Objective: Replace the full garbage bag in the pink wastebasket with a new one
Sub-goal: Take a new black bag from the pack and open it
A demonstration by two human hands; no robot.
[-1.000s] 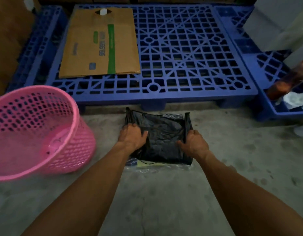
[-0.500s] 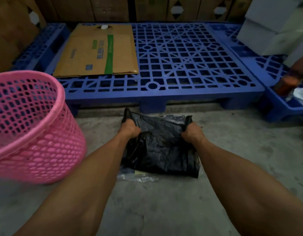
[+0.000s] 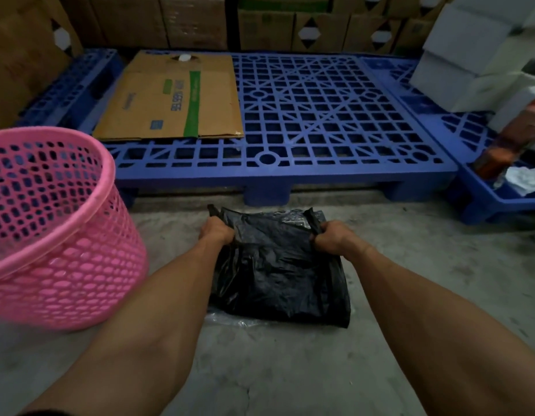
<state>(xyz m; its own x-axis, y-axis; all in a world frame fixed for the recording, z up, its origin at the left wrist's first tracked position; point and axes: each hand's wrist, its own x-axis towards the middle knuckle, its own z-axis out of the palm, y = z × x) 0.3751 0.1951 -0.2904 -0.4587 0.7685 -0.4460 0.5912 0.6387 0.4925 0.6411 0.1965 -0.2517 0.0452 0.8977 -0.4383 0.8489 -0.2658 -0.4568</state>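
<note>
On floor, front of pallet: thin black plastic garbage bag (image 3: 278,274) lay mostly flat on the grey concrete floor (image 3: 290,370), over a bit of clear plastic wrap (image 3: 227,318).
L hand: left hand (image 3: 215,232) was fisted tight on bag's top-left handle strip.
R hand: right hand (image 3: 329,237) was fisted same way on top-right handle.
Basket: round pink perforated plastic wastebasket (image 3: 59,235) stood just left of L forearm, apart from bag; no liner seen inside, though interior only partly visible.
Bg: blue plastic grid pallet (image 3: 320,121) w/ flattened brown cardboard box (image 3: 170,97) on it.
Risk 1: thin film could tear or handles stretch if hands pulled apart hard w/ mouth stuck shut.
Risk 2: clear wrap could cling and ride up w/ bag into basket.
Risk 3: L arm swing could knock basket, it's light and close.
Diff vs 1 s ago: hands went from lying flat on bag, palms down, to gripping top corners; top edge was bunched and lifted; basket looked upright vs tilted, view was pitched up.
</note>
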